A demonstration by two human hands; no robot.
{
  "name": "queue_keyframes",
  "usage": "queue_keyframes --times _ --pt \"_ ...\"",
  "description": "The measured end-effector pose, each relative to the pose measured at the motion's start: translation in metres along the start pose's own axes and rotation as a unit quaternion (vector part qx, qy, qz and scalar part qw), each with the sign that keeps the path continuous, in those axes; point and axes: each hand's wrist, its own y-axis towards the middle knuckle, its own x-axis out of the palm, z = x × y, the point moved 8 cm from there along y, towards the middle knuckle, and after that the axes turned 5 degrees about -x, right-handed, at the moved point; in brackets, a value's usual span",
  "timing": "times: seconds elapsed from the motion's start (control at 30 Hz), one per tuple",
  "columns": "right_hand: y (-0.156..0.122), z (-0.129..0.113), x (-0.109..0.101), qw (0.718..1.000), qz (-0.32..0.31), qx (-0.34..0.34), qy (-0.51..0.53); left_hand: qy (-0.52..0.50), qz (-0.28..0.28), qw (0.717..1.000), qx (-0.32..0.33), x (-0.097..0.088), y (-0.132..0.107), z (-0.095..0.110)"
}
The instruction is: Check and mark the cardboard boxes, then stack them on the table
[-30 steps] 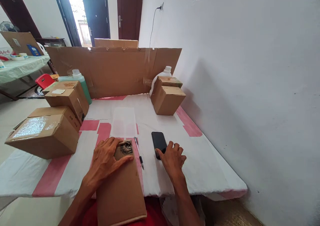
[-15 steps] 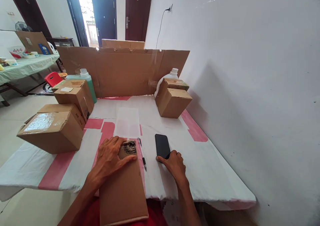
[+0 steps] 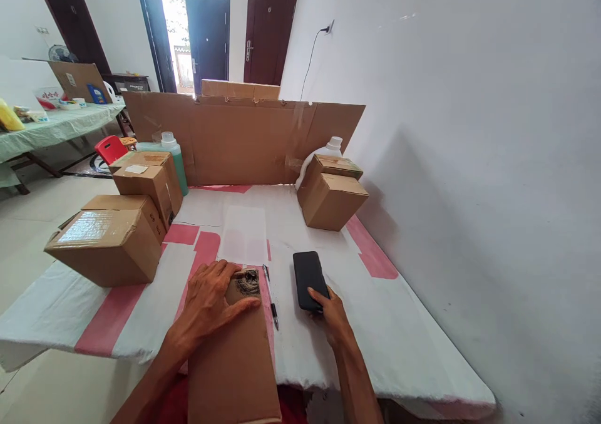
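Note:
My left hand lies flat with fingers spread on the far end of a flat cardboard piece, beside a dark scuffed patch. The cardboard hangs over the table's near edge toward my lap. My right hand has its fingers drawn together at the near end of a black phone, which lies face up on the white and pink table cover. A pen lies between the cardboard and the phone.
Two closed boxes stand at the left, a smaller one at the back right. A cardboard screen stands across the back with a green bottle and a white jug. A white wall runs along the right.
My right hand has drawn back from on top of the phone to its near end, and its fingers have closed together. My left hand stays on the cardboard. The view has shifted slightly.

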Motion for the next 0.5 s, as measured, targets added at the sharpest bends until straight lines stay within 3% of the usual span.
queue_keyframes --times 0.13,0.27,0.4,0.5 --pt "-0.031 -0.036 0.003 0.982 -0.024 -0.040 0.184 0.006 -0.002 1.000 -0.001 0.003 0.001 -0.002" --pt "-0.070 -0.076 0.030 0.903 -0.135 0.012 0.409 0.017 -0.002 1.000 0.002 0.004 0.004 0.000" --pt "-0.103 -0.090 0.070 0.849 -0.244 0.098 0.459 0.017 0.003 1.000 0.005 0.003 0.003 0.000" --pt "-0.118 -0.093 0.092 0.830 -0.284 0.121 0.464 0.018 0.009 1.000 0.005 0.001 0.000 -0.001"
